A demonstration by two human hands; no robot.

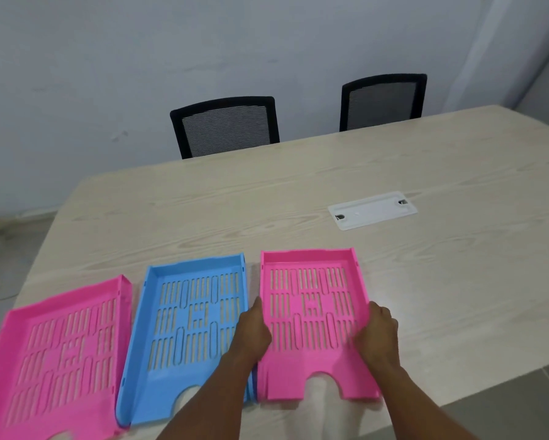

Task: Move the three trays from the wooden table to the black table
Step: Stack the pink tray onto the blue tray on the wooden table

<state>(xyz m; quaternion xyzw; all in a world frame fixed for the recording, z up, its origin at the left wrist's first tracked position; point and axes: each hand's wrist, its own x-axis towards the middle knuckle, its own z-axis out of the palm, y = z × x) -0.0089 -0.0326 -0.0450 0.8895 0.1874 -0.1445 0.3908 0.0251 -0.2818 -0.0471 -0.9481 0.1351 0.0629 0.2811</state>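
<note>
Three slotted plastic trays lie side by side near the front edge of the light wooden table [298, 192]. The right one is a pink tray [311, 300]. My left hand [254, 328] grips its left wall and my right hand [376, 331] grips its right wall. A blue tray [187, 319] lies in the middle, partly behind my left forearm. Another pink tray [60, 350] lies at the far left, cut off by the frame's edge. The black table is not in view.
A white cable cover plate [372, 209] is set into the tabletop beyond the trays. Two black mesh chairs [227, 125] [382, 101] stand at the far side against a pale wall. Grey floor shows at the lower right and the left.
</note>
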